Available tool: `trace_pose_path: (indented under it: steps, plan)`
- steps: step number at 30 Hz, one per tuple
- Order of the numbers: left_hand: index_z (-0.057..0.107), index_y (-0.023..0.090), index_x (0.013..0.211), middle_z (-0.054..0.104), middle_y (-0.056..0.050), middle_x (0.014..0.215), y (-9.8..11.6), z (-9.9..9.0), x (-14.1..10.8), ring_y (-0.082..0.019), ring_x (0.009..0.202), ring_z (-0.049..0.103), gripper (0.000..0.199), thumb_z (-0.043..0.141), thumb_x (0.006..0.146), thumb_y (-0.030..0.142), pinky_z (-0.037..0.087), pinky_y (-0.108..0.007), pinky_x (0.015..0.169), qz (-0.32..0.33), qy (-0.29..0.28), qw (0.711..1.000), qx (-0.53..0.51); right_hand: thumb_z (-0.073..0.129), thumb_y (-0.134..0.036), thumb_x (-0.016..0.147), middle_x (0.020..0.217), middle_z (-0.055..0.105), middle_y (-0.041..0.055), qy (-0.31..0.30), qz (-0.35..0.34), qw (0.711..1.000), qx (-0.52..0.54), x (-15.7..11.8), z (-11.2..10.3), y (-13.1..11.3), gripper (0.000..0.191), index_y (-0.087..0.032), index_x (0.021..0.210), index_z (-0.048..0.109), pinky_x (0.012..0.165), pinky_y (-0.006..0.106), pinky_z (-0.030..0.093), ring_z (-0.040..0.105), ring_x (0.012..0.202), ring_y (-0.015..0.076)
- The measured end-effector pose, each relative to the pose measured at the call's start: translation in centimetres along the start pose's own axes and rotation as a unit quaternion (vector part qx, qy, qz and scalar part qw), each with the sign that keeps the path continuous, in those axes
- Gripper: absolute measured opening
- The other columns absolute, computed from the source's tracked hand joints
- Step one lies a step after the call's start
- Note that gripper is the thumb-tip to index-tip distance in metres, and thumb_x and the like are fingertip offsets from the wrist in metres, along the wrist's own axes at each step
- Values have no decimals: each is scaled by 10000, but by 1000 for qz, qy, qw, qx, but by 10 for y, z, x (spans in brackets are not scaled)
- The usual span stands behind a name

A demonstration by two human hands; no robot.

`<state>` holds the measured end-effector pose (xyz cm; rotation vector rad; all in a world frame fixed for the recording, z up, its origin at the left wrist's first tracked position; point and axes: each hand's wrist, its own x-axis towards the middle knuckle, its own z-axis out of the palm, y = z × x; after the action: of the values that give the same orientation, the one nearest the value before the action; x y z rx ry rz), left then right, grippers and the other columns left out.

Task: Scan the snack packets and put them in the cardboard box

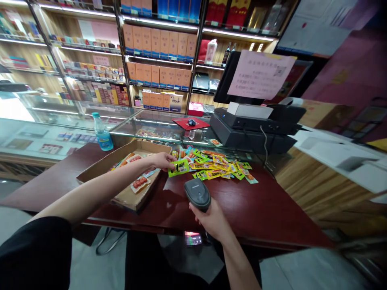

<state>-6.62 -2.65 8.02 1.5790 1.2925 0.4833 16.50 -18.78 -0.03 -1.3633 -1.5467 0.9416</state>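
Note:
Between the fingers of my left hand (164,160) is a green snack packet (179,168), raised above the table beside the right edge of a shallow cardboard box (127,200). My right hand (214,219) grips a dark barcode scanner (198,194) by its handle, its head pointing toward the packets. Beyond it lies a loose pile of yellow, green and orange snack packets (216,164). Inside the box are several more packets, among them a clear one with red sausage-like pieces (140,183).
A blue bottle (102,133) stands behind the box. Past the dark red table (256,209) runs a glass display counter (136,119) with a mouse (191,122) on a red mat. A monitor bearing a pink paper sheet (260,74) and a black cash drawer (250,135) stand at right.

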Motion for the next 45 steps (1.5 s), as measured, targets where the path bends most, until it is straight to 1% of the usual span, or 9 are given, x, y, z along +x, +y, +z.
trace_pose_path:
  steps: [5, 12, 15, 19, 27, 34, 40, 42, 45]
  plan:
    - [777, 181, 977, 752, -16, 799, -13, -40, -16, -132, 687, 656, 462, 861, 527, 237, 498, -194, 599, -1, 34, 999, -16, 685, -484, 826, 718, 739, 84, -20, 0, 1000, 3, 2, 4, 2, 324, -169, 893, 645, 439, 256, 491, 655, 494, 186]
    - [765, 144, 943, 736, -27, 734, -40, -110, -69, -118, 622, 637, 564, 932, 429, 302, 486, -202, 562, -66, 153, 983, -73, 701, -443, 815, 589, 674, 35, -64, -7, 998, 14, 14, 22, -2, 274, -185, 812, 607, 437, 258, 482, 622, 465, 177]
    - [755, 140, 939, 709, -12, 673, -45, -123, -89, -95, 575, 609, 535, 928, 449, 269, 465, -192, 535, -83, 175, 978, -78, 701, -425, 806, 587, 670, 33, -84, -13, 996, 25, 16, 28, -7, 260, -184, 805, 605, 440, 262, 487, 615, 456, 173]
    - [751, 143, 936, 701, -8, 664, -46, -120, -93, -86, 562, 591, 544, 932, 442, 279, 463, -192, 530, -86, 175, 977, -85, 693, -415, 800, 564, 660, 29, -89, -18, 996, 15, 16, 26, -13, 246, -179, 798, 622, 440, 267, 487, 613, 454, 178]
    - [742, 162, 1027, 754, -93, 933, -14, -73, -20, -184, 820, 688, 676, 938, 423, 395, 531, -245, 642, -67, 69, 993, -64, 703, -438, 763, 561, 665, 42, -10, 31, 999, 41, 14, -18, 5, 298, -156, 848, 661, 412, 267, 456, 603, 448, 186]
    - [729, 155, 1018, 732, -40, 800, 43, 14, 67, -163, 742, 669, 619, 916, 463, 354, 534, -252, 629, -33, -33, 999, -21, 706, -462, 779, 652, 706, 63, 86, 89, 991, 41, 7, -75, 39, 308, -164, 826, 643, 435, 260, 472, 634, 492, 185]
    - [731, 146, 980, 693, -10, 694, 72, 91, 147, -134, 622, 615, 471, 866, 561, 313, 498, -235, 559, 20, -93, 993, 64, 712, -433, 768, 682, 717, 74, 148, 115, 981, 50, -2, -110, 53, 287, -162, 848, 659, 448, 264, 480, 652, 529, 197]
    - [738, 150, 981, 702, -13, 721, 81, 112, 168, -144, 645, 624, 414, 831, 612, 315, 498, -237, 575, 48, -94, 988, 116, 709, -425, 776, 691, 721, 78, 159, 124, 978, 54, -5, -119, 59, 279, -161, 851, 662, 453, 266, 488, 655, 534, 199]
    - [754, 154, 1003, 716, -33, 795, 93, 138, 191, -176, 740, 651, 368, 782, 677, 321, 504, -250, 667, 113, -41, 963, 240, 712, -439, 783, 701, 724, 80, 179, 129, 974, 60, -8, -132, 69, 290, -164, 866, 671, 448, 270, 492, 653, 522, 200]
